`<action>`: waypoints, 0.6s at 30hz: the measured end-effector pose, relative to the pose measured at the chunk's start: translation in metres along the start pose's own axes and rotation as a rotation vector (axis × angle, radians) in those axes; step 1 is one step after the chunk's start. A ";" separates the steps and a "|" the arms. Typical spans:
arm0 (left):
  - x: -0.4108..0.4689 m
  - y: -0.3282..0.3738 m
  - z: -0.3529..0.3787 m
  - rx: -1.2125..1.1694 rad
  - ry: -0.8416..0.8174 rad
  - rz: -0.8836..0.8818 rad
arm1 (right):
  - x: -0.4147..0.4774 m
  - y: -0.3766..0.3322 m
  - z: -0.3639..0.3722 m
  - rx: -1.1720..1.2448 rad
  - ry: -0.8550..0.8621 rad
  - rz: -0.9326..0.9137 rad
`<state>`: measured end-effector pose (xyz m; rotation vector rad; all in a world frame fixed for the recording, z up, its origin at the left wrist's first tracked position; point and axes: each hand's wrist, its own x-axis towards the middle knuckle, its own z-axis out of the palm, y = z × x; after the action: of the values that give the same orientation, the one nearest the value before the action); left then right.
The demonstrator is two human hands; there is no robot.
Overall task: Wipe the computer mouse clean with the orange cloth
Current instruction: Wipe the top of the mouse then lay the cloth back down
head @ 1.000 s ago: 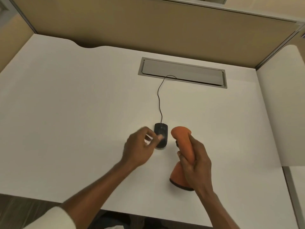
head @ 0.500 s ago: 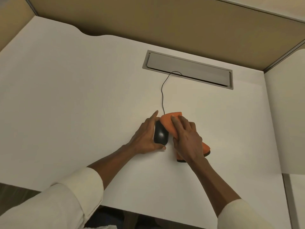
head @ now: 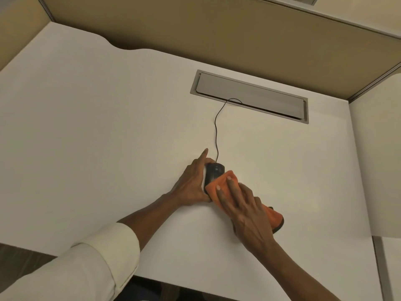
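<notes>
A black wired computer mouse (head: 213, 172) lies on the white desk (head: 108, 137), a little right of the middle. My left hand (head: 192, 184) grips its left side, index finger stretched forward. The orange cloth (head: 219, 187) covers the rear half of the mouse, and its loose end trails to the right on the desk. My right hand (head: 245, 209) lies flat on the cloth with fingers extended, pressing it onto the mouse. Only the front part of the mouse shows.
The mouse's thin black cable (head: 216, 127) runs away from me into a grey cable hatch (head: 249, 95) set in the desk. Tan partition walls (head: 195, 33) close the back and sides. The desk's near edge runs below my forearms.
My left hand took hold of the mouse. My right hand brought the cloth down onto it, first over its front, and now has slid it back toward the rear.
</notes>
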<state>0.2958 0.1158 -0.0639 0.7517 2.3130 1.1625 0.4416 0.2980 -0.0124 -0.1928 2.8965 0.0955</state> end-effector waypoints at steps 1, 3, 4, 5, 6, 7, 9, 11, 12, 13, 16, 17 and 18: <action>0.000 0.000 0.000 0.001 0.005 0.001 | -0.001 0.002 0.000 -0.018 -0.004 0.000; 0.000 0.001 0.000 0.003 0.012 -0.005 | 0.003 0.006 -0.003 -0.025 -0.010 0.016; 0.000 0.001 0.000 0.008 0.008 -0.010 | 0.009 0.007 -0.005 -0.011 -0.006 0.030; 0.000 0.002 0.000 0.015 0.003 -0.015 | 0.017 0.009 -0.007 0.012 -0.005 0.043; 0.001 0.003 -0.001 0.020 0.001 -0.020 | 0.025 0.010 -0.010 0.038 -0.005 0.053; 0.001 0.003 -0.001 0.023 -0.001 -0.025 | 0.034 0.011 -0.012 0.066 -0.007 0.063; 0.001 0.004 -0.001 0.022 -0.009 -0.035 | 0.052 0.013 -0.016 0.118 -0.015 0.098; 0.001 0.005 -0.001 0.027 -0.022 -0.059 | 0.065 0.014 -0.018 0.170 -0.033 0.137; 0.001 0.006 -0.001 0.033 -0.029 -0.069 | 0.069 0.013 -0.018 0.198 -0.041 0.155; 0.001 0.007 -0.001 0.037 -0.032 -0.078 | 0.071 0.011 -0.019 0.222 -0.044 0.166; 0.001 0.010 -0.002 0.040 -0.024 -0.070 | 0.068 0.000 -0.020 0.208 -0.020 0.144; 0.001 0.011 -0.003 0.049 -0.019 -0.054 | 0.063 -0.005 -0.019 0.187 -0.008 0.123; 0.002 0.011 -0.003 0.059 -0.016 -0.036 | 0.056 -0.009 -0.018 0.170 0.006 0.097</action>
<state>0.2955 0.1202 -0.0535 0.7346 2.3470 1.0732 0.3846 0.2807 -0.0087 -0.0221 2.9002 -0.1351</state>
